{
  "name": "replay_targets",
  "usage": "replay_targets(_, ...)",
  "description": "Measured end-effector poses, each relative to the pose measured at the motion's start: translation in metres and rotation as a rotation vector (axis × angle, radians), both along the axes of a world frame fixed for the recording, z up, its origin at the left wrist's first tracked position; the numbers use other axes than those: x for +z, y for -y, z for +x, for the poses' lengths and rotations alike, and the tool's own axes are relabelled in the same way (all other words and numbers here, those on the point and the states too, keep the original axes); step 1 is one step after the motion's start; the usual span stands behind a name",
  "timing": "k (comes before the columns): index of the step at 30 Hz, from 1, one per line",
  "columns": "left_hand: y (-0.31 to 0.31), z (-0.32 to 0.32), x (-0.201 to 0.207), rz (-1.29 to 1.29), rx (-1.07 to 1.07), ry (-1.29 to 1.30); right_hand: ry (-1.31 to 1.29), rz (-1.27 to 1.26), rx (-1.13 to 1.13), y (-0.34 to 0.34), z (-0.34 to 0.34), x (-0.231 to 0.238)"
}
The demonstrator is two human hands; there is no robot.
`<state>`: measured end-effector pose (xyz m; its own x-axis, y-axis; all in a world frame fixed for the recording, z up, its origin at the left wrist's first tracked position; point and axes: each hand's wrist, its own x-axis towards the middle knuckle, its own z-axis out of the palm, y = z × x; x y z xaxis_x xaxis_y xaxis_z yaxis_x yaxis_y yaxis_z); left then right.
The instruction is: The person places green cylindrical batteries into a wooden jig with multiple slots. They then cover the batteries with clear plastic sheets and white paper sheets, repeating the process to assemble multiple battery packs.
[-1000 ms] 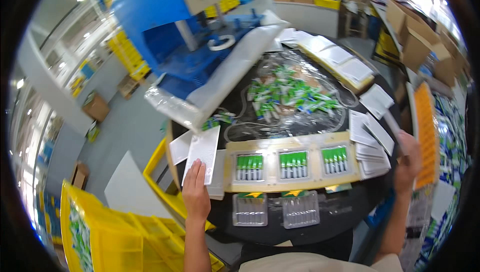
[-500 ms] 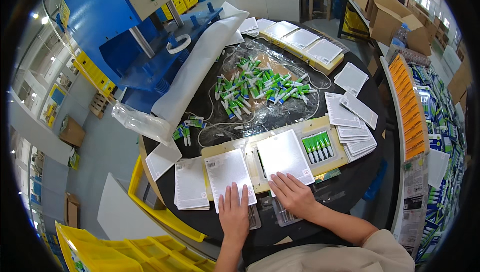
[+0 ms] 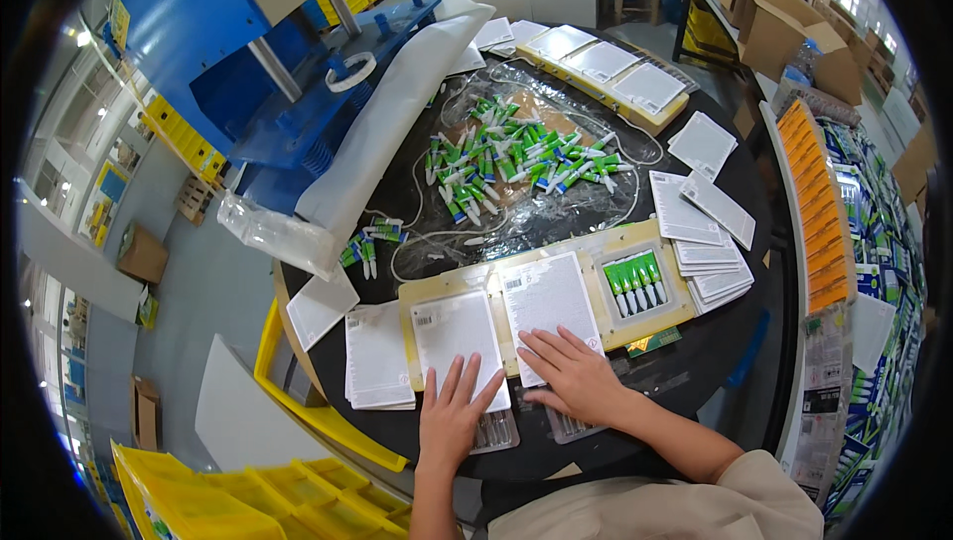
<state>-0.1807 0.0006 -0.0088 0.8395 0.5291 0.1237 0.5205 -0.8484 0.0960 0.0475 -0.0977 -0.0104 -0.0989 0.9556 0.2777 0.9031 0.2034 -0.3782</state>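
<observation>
A long cream-coloured fixture point(image 3: 472, 282) lies in front of me. White printed cards cover its left and middle places. My left hand point(image 3: 455, 416) is open, its spread fingers on the lower edge of the left card point(image 3: 452, 327). On the lower part of the middle card point(image 3: 551, 292) lies my right hand point(image 3: 581, 381), open with fingers stretched out. The fixture's right place is uncovered and shows a row of green-and-white tubes point(image 3: 633, 282) in a clear blister. Clear blister trays point(image 3: 494, 433) stick out below the hands at the near side.
Loose green-and-white tubes point(image 3: 516, 158) are heaped mid-table on plastic film. Stacked white cards point(image 3: 375, 356) flank the fixture at left, more cards point(image 3: 720, 277) at right. A second fixture point(image 3: 655, 121) with cards stands at the back. A blue press point(image 3: 298, 123) rises at far left, a yellow crate point(image 3: 278, 490) near left.
The middle card has shifted left and now lies straighter on the fixture, with my right hand still on it. My left hand's fingers have spread and moved slightly.
</observation>
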Motion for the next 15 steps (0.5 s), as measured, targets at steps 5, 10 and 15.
replay_targets(5,-0.002,-0.001,-0.001,0.028,0.085,0.138,-0.064,0.128,-0.098,0.025,0.055,0.029)
replay_targets(10,-0.011,0.019,-0.008,0.042,-0.001,0.062,0.342,0.184,-0.735,0.081,0.214,0.052)
replay_targets(15,-0.020,0.018,0.001,-0.203,0.055,0.001,0.420,-0.435,-0.731,0.109,0.323,0.013)
